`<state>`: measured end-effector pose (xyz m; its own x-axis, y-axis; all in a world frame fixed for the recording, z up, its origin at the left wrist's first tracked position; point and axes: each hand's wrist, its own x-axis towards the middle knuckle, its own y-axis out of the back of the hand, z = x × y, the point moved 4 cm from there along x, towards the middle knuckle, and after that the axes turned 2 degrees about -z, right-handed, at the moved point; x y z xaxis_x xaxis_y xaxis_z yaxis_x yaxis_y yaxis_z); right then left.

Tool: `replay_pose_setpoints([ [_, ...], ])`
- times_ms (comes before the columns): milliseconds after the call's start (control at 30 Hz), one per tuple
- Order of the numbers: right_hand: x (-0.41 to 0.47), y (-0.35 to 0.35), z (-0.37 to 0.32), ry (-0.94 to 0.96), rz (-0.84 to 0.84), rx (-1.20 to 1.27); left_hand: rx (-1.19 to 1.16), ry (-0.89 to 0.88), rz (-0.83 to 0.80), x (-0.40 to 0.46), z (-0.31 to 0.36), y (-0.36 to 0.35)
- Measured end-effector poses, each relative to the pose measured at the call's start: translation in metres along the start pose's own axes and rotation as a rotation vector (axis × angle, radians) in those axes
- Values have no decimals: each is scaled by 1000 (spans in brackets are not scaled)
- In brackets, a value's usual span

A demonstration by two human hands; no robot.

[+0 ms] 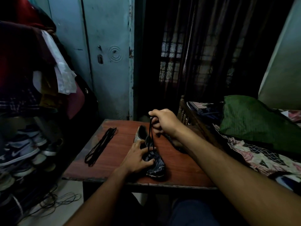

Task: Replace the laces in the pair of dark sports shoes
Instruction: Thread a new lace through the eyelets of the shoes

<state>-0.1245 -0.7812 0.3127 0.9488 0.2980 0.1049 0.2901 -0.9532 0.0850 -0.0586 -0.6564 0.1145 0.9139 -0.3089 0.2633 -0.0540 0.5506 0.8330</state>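
Your left hand (139, 158) presses down on a dark sports shoe (152, 158) lying on the reddish wooden table (182, 167), fingers spread and curled over its upper. Your right hand (162, 121), raised above the shoe's heel end, grips a black lace (151, 132) that runs taut down to the eyelets. A second shoe (173, 141) sits mostly hidden under your right forearm. A bundle of black laces (101, 146) lies apart on the table's left side, near its edge

Second shoe (175, 142) mostly hidden behind right forearm; lace (151, 132) top hidden inside fist.
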Motion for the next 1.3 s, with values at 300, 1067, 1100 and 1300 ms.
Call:
replay_pose_setpoints([
  [300,7,8,18,43,17,241,4,43,-68,13,-7,0],
  [1067,89,51,49,167,12,141,23,50,-99,102,-67,10],
  [1100,92,53,49,193,15,101,28,35,-105,108,-71,10],
  [1300,107,75,88,303,77,-315,65,-40,-61,120,-93,11],
])
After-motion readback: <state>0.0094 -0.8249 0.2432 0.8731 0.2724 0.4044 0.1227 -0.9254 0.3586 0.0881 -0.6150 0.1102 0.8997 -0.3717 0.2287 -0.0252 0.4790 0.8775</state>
